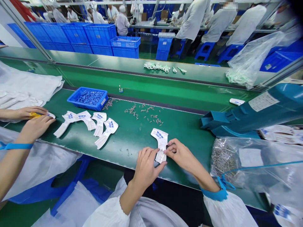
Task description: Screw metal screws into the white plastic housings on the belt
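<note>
Left hand (145,164) and right hand (181,156) both pinch the lower end of the white plastic part (160,138), which lies flat on the green worktop (132,138) near its front edge. Risk: the part may slip over the edge, and a stray nudge could scatter the loose screws (144,113).

I could read nothing for certain. The white label (263,101) on the teal bin (236,118) to my right carried print too small to make out, the sticker (103,101) on the wall of the blue tray (82,106) was a blur, and the blue marks (159,135) on the white piece (162,143) I held showed only as smudges.
</note>
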{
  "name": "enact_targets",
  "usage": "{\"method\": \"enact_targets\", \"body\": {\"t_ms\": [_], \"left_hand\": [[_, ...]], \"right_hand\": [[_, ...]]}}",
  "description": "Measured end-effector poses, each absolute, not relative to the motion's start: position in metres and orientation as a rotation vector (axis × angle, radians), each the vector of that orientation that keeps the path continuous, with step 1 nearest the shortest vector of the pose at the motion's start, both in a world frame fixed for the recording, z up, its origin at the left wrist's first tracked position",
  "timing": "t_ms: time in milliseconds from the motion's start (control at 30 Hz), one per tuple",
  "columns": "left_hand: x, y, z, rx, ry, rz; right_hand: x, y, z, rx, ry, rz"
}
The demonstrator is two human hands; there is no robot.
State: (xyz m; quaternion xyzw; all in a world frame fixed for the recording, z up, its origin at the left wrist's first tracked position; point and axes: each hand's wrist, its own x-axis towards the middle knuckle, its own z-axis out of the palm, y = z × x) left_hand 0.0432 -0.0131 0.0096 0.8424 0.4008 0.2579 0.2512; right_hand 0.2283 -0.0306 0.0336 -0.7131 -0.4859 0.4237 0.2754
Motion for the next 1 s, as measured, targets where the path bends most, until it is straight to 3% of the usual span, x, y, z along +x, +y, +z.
{"method": "enact_targets", "body": {"t_ms": [367, 500, 600, 767, 1000], "left_hand": [[0.064, -0.017, 0.031, 2.259, 1.218, 0.643], [0.081, -0.019, 0.031, 2.305, 1.274, 0.513], [0.083, -0.009, 0.035, 2.289, 1.25, 0.604], [0.1, 0.063, 0.059, 2.248, 1.184, 0.865], [0.194, 0.215, 0.063, 2.349, 1.264, 0.878]], "right_hand": [[0.24, -0.031, 0.029, -1.716, -1.032, 1.233], [0.261, -0.02, 0.014, -1.723, -0.878, 1.045], [0.276, -0.003, 0.004, -1.699, -0.857, 0.889], [0.286, 0.027, -0.005, -1.651, -0.832, 0.701], [0.286, 0.035, -0.009, -1.587, -0.846, 0.643]]}}
